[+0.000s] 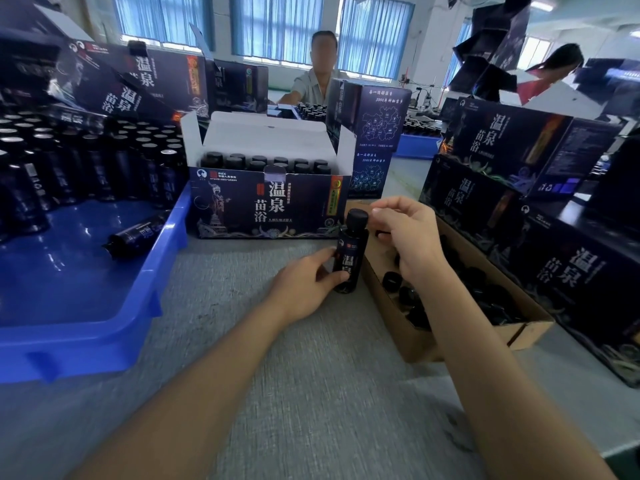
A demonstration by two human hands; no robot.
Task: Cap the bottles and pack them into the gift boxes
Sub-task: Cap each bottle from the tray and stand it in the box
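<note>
A dark bottle [351, 258] stands upright on the grey table, with a black cap [357, 218] on its neck. My left hand [308, 282] grips the bottle's lower body. My right hand [403, 230] is just right of the cap, fingertips curled beside it; whether they touch it I cannot tell. Behind the bottle an open gift box [270, 206] holds rows of capped bottles. A cardboard box [419, 337] of loose black caps lies under my right wrist.
A blue tray [86, 306] at the left holds several uncapped bottles standing and one lying [135, 235]. Closed gift boxes are stacked at the right [554, 271] and the back left. A person [315, 77] sits across the table.
</note>
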